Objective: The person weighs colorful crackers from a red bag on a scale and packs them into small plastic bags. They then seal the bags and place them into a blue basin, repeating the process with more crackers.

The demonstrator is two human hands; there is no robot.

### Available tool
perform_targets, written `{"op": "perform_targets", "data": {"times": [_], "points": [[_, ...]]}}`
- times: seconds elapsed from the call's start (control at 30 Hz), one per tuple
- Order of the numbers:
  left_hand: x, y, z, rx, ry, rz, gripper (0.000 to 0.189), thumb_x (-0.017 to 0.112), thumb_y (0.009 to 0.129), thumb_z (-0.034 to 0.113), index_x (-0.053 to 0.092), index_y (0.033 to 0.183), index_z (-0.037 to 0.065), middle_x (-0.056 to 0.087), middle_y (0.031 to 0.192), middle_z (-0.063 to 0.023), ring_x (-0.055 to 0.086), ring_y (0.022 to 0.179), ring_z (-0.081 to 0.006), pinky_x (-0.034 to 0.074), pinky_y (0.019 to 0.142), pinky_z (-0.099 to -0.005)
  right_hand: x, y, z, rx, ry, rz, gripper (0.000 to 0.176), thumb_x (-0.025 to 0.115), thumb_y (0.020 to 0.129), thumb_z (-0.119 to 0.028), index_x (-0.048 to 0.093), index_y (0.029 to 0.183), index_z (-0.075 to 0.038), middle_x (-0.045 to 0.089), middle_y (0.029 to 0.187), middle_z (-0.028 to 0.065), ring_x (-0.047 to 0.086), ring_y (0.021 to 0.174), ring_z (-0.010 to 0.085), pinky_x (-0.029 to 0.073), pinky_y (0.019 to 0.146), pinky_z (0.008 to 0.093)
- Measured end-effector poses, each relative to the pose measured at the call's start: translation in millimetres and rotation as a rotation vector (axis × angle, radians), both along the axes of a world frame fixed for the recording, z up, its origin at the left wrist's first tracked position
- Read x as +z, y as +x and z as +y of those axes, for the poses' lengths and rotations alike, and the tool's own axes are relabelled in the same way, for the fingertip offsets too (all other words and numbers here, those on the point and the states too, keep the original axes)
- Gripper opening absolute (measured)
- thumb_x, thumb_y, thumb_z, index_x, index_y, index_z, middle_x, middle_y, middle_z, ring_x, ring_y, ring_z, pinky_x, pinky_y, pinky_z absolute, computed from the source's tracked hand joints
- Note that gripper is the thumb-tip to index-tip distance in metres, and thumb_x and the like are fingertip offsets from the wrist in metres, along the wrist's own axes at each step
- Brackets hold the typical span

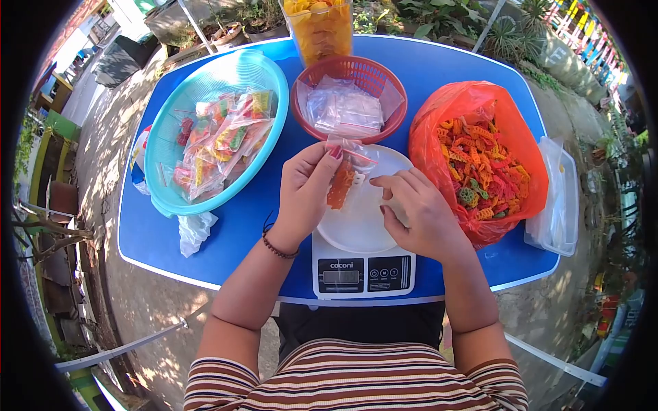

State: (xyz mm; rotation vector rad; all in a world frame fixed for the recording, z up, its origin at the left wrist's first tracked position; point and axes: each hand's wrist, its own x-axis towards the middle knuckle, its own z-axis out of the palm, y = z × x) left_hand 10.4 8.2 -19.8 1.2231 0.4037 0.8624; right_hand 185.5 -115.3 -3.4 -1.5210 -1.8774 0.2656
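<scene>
My left hand [308, 181] pinches the top of a small clear zip bag [358, 154] between thumb and fingers. Inside the bag I see an orange snack piece [339, 185] and something whitish. Close to the bag's right side is my right hand [419, 214], its thumb and forefinger apart with nothing visible between them. Both hands are above a white round plate [346, 236] that rests on a kitchen scale [363, 276]. The scale's display is too faint to read.
A teal basket [274, 82] at left holds several filled bags. Behind the plate, a red basket [394, 85] contains clear bags. At right are a red plastic bag [428, 130] of colourful crackers and a clear container [569, 198]. A tall tub [319, 31] of yellow chips stands at the back.
</scene>
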Motion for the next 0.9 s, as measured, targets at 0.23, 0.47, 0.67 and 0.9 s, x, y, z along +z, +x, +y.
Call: {"op": "perform_targets", "data": {"times": [0.23, 0.47, 0.67, 0.9], "points": [[0, 4, -10, 0.106, 0.123, 0.060, 0.024, 0.062, 0.102, 0.011, 0.068, 0.118, -0.005, 0.075, 0.104, -0.0126, 0.071, 0.096, -0.0122, 0.058, 0.085, -0.0260, 2, -1, 3, -0.144, 0.180, 0.122, 0.032, 0.058, 0.083, 0.009, 0.064, 0.114, 0.002, 0.058, 0.099, 0.0157, 0.059, 0.092, 0.0303, 0.050, 0.082, 0.0375], [5, 2, -15, 0.092, 0.160, 0.118, 0.027, 0.072, 0.092, 0.000, 0.069, 0.118, -0.006, 0.075, 0.103, -0.0124, 0.072, 0.087, -0.0125, 0.059, 0.079, -0.0253, -7, 1, 1, -0.163, 0.502, 0.779, 0.017, 0.055, 0.102, 0.000, 0.055, 0.118, 0.004, 0.060, 0.104, 0.0103, 0.064, 0.096, 0.0161, 0.051, 0.085, 0.0286], [5, 0, -17, 0.001, 0.192, 0.107, 0.032, 0.075, 0.088, -0.003, 0.069, 0.120, -0.005, 0.075, 0.099, -0.0119, 0.071, 0.083, -0.0105, 0.058, 0.073, -0.0228, -11, -2, -1, -0.009, 0.257, 1.124, 0.020, 0.062, 0.099, 0.000, 0.054, 0.117, 0.003, 0.063, 0.102, 0.0094, 0.066, 0.094, 0.0132, 0.052, 0.086, 0.0256], [12, 0, -20, -0.065, 0.206, 0.189, 0.031, 0.074, 0.091, 0.001, 0.070, 0.121, -0.004, 0.075, 0.098, -0.0099, 0.069, 0.083, -0.0078, 0.056, 0.072, -0.0213, -10, -9, -3, -0.144, 0.251, 1.006, 0.020, 0.070, 0.094, 0.001, 0.060, 0.111, 0.005, 0.067, 0.100, 0.0093, 0.064, 0.090, 0.0110, 0.052, 0.084, 0.0242]]}}
